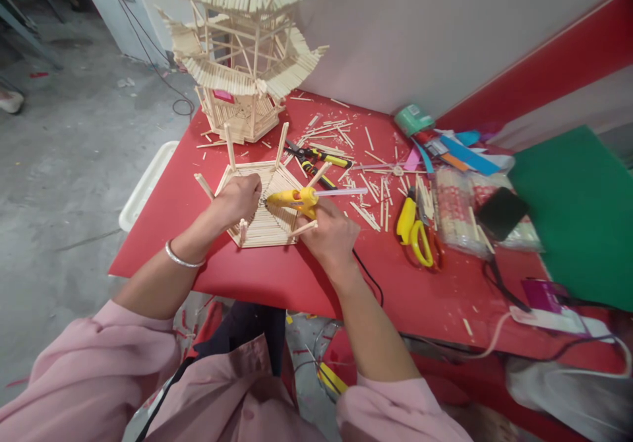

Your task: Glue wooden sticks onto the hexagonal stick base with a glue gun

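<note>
A hexagonal base of wooden sticks (270, 236) with upright posts at its corners lies on the red table. My right hand (335, 236) is wrapped round a yellow hot glue gun (291, 197), its nozzle at the middle of the base. A clear glue stick (343, 192) juts from the gun's back. My left hand (241, 199) is closed over the left part of the base, near the nozzle; what its fingers pinch, if anything, is hidden. Behind the base stands a tiered pavilion model (247, 53) built from similar sticks.
Loose sticks (380, 191) and black-yellow pliers (316, 165) lie on the red table (291, 280). Farther right are yellow scissors (420, 244), bagged sticks (452, 214), a black phone-like object (503, 213), a green board (578, 211) and a power strip (558, 323) with cords.
</note>
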Demonstrator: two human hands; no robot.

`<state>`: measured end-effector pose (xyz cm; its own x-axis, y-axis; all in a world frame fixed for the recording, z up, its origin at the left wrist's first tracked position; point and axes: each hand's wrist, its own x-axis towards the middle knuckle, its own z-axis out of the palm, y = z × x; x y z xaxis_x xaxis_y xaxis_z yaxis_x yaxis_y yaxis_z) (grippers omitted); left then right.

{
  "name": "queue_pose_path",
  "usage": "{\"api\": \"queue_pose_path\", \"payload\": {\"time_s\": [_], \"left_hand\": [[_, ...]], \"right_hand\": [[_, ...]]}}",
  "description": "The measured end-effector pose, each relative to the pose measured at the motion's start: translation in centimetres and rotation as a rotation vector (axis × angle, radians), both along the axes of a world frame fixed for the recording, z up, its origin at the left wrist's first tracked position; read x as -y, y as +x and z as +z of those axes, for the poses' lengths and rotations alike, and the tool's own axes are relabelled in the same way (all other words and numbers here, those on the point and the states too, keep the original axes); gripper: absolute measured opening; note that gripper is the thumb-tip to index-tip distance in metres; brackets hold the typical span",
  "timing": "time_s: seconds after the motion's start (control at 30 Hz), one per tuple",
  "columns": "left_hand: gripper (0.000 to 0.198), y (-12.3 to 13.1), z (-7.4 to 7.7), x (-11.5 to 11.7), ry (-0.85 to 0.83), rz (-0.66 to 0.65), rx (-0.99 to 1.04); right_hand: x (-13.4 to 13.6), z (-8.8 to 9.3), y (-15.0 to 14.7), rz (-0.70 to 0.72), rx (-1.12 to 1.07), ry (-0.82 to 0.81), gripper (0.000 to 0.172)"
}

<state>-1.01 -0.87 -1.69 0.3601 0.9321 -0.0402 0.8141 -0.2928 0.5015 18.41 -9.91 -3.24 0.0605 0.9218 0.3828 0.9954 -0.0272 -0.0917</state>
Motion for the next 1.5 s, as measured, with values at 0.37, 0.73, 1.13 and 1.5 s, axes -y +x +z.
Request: {"api": "queue_pose_path", "payload": {"time_s": [0.37, 0.73, 1.13, 1.5], "left_hand": [[0.014, -0.1, -0.4, -0.1, 0.020, -0.010, -0.001], [0.014, 0.0, -0.3, -0.1, 0.025, -0.016, -0.019], [0.015, -0.3, -0.8, -0.3, 0.050, -0.029, 0.008], [0.018, 0.0, -0.6, -0.3, 0.063, -0.014, 0.004]], "right_hand": [[-0.2, -0.1, -0.3, 0.016, 0.005, 0.031, 0.032], [-0.1, -0.6, -0.2, 0.008, 0.007, 0.065, 0.029], [-0.2, -0.6, -0.3, -0.002, 0.021, 0.085, 0.028], [-0.3, -1.0, -0.3, 0.017, 0.051, 0.060, 0.026]]}}
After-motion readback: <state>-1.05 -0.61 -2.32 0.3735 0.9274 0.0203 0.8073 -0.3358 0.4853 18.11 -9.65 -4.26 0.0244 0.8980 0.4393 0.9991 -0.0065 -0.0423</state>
